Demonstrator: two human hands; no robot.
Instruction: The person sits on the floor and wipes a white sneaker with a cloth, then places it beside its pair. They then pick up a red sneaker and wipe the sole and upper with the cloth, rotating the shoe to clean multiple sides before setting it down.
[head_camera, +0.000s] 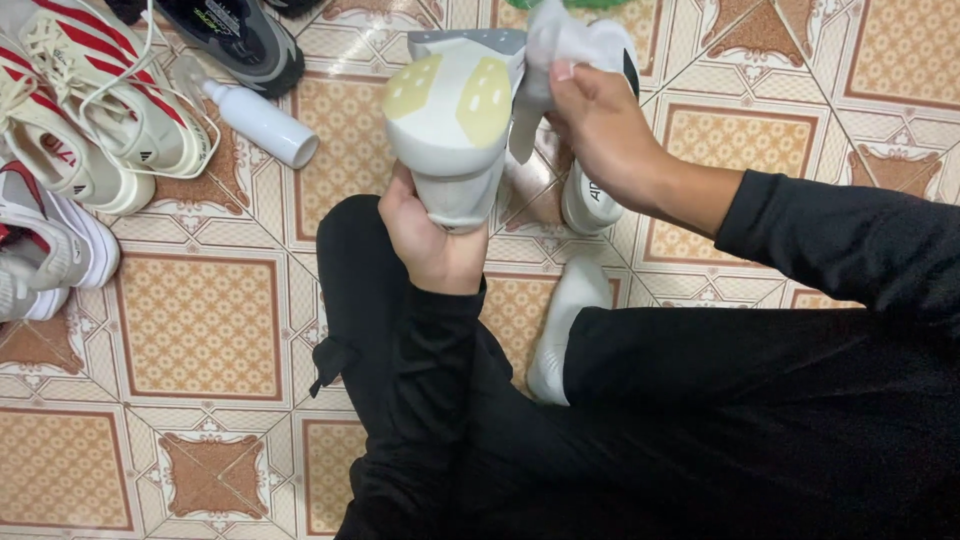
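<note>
Standing sole-up, the shoe (452, 130) runs lengthwise away from the left hand (432, 240).

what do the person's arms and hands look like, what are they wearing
Both arms are in long black sleeves of plain, soft cloth with no visible print or stripes. The left sleeve reaches to the wrist; the right sleeve stops partway along the forearm. The left hand and right hand are bare: no gloves, rings, watch or bands show in this view.

Bright, even indoor light, soft shadows, mild tile glare — slight blur throughout
</note>
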